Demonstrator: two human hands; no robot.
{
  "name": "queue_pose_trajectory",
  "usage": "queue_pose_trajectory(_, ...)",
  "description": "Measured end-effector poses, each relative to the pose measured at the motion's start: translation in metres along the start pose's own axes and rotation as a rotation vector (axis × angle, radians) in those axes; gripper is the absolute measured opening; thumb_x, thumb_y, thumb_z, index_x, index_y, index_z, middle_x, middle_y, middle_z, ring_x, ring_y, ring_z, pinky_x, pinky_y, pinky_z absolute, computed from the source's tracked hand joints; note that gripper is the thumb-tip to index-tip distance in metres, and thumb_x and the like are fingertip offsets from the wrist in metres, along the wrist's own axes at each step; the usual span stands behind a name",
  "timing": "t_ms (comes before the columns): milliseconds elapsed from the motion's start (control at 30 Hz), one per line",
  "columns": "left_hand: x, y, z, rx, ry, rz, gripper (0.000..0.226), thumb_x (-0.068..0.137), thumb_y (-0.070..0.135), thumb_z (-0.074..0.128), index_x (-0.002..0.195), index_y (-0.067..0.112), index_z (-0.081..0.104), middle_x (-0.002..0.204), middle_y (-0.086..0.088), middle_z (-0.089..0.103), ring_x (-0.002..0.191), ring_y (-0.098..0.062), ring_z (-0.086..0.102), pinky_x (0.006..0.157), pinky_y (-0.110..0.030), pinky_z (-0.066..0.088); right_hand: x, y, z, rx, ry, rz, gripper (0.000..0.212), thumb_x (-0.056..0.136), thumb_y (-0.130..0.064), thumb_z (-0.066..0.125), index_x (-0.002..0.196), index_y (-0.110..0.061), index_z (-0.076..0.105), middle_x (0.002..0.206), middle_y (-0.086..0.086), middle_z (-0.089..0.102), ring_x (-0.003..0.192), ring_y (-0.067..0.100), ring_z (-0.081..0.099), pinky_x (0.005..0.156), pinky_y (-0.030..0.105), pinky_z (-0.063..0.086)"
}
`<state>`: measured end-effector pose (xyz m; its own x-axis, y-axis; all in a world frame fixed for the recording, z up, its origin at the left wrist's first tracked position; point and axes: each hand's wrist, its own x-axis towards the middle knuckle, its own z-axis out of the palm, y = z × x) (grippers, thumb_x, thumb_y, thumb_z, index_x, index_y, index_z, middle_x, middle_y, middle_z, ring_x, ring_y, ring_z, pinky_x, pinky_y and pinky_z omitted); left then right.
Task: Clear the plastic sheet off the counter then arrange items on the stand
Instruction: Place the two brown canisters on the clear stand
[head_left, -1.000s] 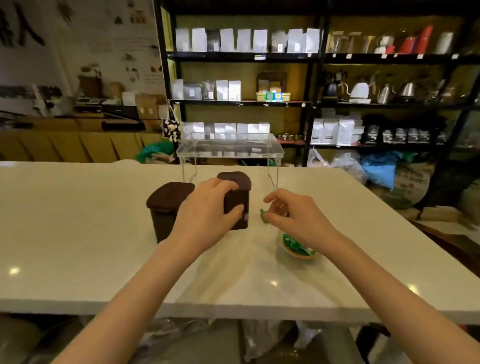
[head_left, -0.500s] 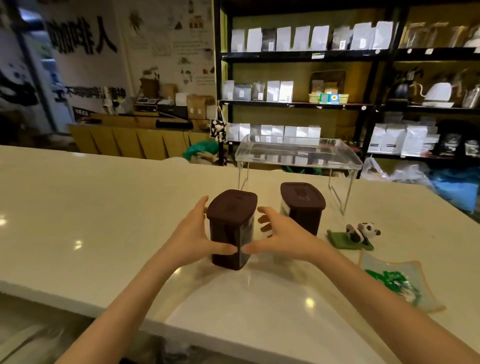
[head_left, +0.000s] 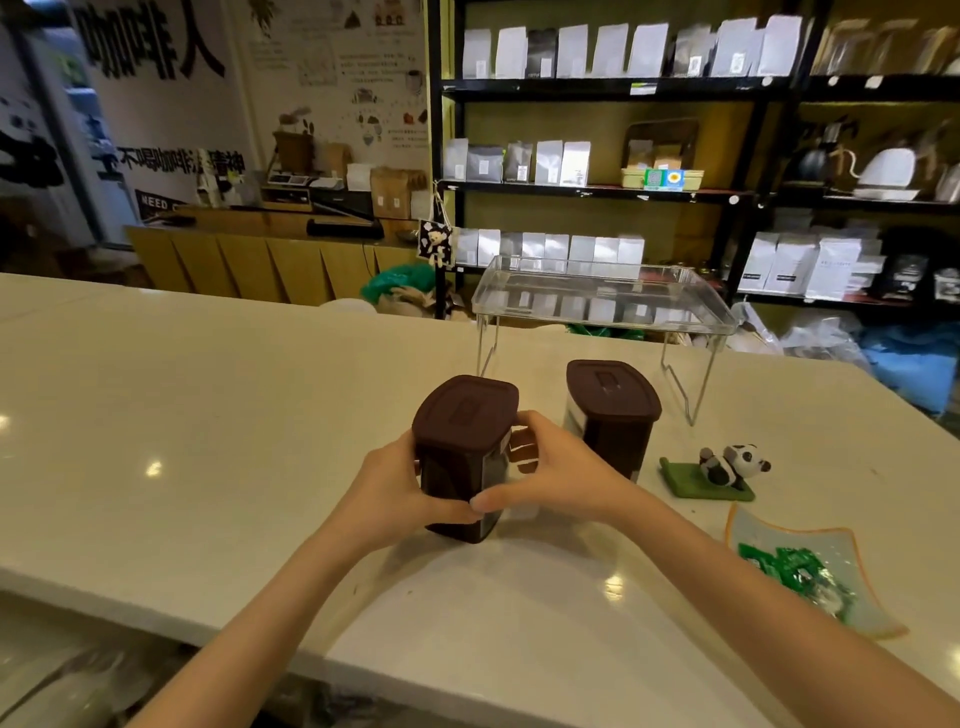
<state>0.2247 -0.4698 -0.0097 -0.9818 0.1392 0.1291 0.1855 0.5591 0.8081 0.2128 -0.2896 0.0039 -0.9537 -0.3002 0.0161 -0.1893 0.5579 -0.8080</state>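
Two dark brown lidded canisters stand on the white counter (head_left: 208, 415). My left hand (head_left: 395, 488) and my right hand (head_left: 561, 478) clasp the near canister (head_left: 462, 441) from both sides, thumbs meeting at its front. The second canister (head_left: 613, 410) stands just behind and to the right, untouched. A clear acrylic stand (head_left: 602, 296) on thin wire legs sits at the counter's far edge, with nothing on its top. A small panda figurine (head_left: 727, 465) on a green base lies to the right, and a glass dish (head_left: 810, 566) with green wrapped pieces is nearer me.
Black shelves (head_left: 597, 192) with white and grey bags and kettles fill the wall behind the counter. A wooden side counter (head_left: 260, 249) with boxes is at the back left. Crumpled plastic lies below the counter's near edge (head_left: 62, 691).
My left hand left the far canister and my right hand left the panda figurine; both came onto the left canister and closed tighter. My view swung left and nearer.
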Motion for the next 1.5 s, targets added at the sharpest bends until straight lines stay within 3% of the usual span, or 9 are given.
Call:
queue_pose_trajectory(333,0.028,0.043,-0.045,0.095,0.028,0.092,0.079,0.052,0.023,0.087,0.122,0.021,0.052,0.099,0.010,0.061,0.098,-0.013,0.058,0.077,-0.018,0.048,0.019,-0.046,-0.031,-0.030,0.059,-0.111,0.084,0.059,-0.042,0.081,0.129,-0.025,0.037,0.096,-0.026,0.048,0.087,-0.005,0.051,0.063,0.009,0.044)
queue_pose_trajectory(500,0.064,0.083,-0.067,0.096,0.042,0.211,0.072,0.055,0.023,0.086,0.119,0.024,0.054,0.081,0.026,0.055,0.078,0.011,0.050,0.063,-0.008,0.042,0.042,-0.069,-0.070,-0.021,0.157,-0.203,0.079,0.060,-0.035,0.082,0.128,-0.025,0.042,0.113,-0.011,0.056,0.102,0.008,0.055,0.073,0.014,0.047)
queue_pose_trajectory(667,0.115,0.115,-0.073,0.126,0.096,0.327,0.063,0.057,0.027,0.084,0.114,0.021,0.058,0.078,0.021,0.057,0.073,0.013,0.049,0.062,-0.008,0.041,0.078,-0.084,-0.117,-0.001,0.183,-0.214,0.067,0.064,-0.030,0.079,0.122,-0.025,0.045,0.098,-0.018,0.056,0.090,-0.002,0.054,0.066,0.010,0.045)
queue_pose_trajectory(833,0.176,0.137,-0.066,0.099,0.150,0.386,0.046,0.062,0.032,0.080,0.104,0.025,0.063,0.077,0.017,0.059,0.070,0.013,0.047,0.061,-0.007,0.038,0.125,-0.081,-0.159,0.061,0.221,-0.192,0.074,0.062,-0.028,0.081,0.124,-0.024,0.040,0.105,-0.011,0.058,0.095,0.002,0.057,0.077,0.019,0.050)
queue_pose_trajectory(933,0.212,0.144,-0.059,0.138,0.178,0.420,0.050,0.064,0.031,0.080,0.109,0.015,0.064,0.085,0.007,0.063,0.069,0.010,0.049,0.060,-0.005,0.035,0.154,-0.074,-0.179,0.119,0.247,-0.152,0.066,0.065,-0.024,0.080,0.115,-0.025,0.038,0.102,-0.012,0.056,0.088,-0.001,0.055,0.065,0.015,0.046)
queue_pose_trajectory(1100,0.265,0.140,-0.045,0.081,0.173,0.383,0.055,0.067,0.029,0.078,0.116,0.011,0.061,0.112,-0.008,0.070,0.089,-0.010,0.057,0.071,-0.017,0.045,0.197,-0.059,-0.203,0.137,0.243,-0.078,0.073,0.071,-0.023,0.075,0.129,-0.015,0.033,0.108,-0.003,0.053,0.084,0.005,0.054,0.062,0.015,0.043)
queue_pose_trajectory(1267,0.298,0.126,-0.032,0.120,0.134,0.347,0.050,0.068,0.030,0.077,0.112,0.011,0.064,0.107,-0.009,0.072,0.086,-0.011,0.059,0.068,-0.017,0.046,0.232,-0.029,-0.206,0.181,0.228,-0.035,0.068,0.070,-0.022,0.076,0.126,-0.018,0.038,0.096,-0.007,0.061,0.086,0.008,0.059,0.072,0.020,0.046)
queue_pose_trajectory(1367,0.309,0.114,-0.025,0.137,0.125,0.317,0.048,0.067,0.033,0.078,0.109,0.012,0.065,0.103,-0.010,0.073,0.092,-0.017,0.065,0.078,-0.026,0.051,0.244,-0.016,-0.201,0.224,0.215,-0.029,0.057,0.071,-0.020,0.075,0.116,-0.021,0.041,0.089,-0.012,0.059,0.082,0.003,0.058,0.067,0.018,0.046)
queue_pose_trajectory(1500,0.318,0.101,-0.019,0.148,0.115,0.274,0.051,0.066,0.034,0.078,0.110,0.013,0.065,0.105,-0.009,0.072,0.098,-0.020,0.065,0.085,-0.032,0.051,0.256,-0.001,-0.193,0.219,0.208,-0.021,0.065,0.069,-0.023,0.077,0.124,-0.017,0.042,0.112,-0.002,0.058,0.097,0.013,0.057,0.074,0.019,0.047)
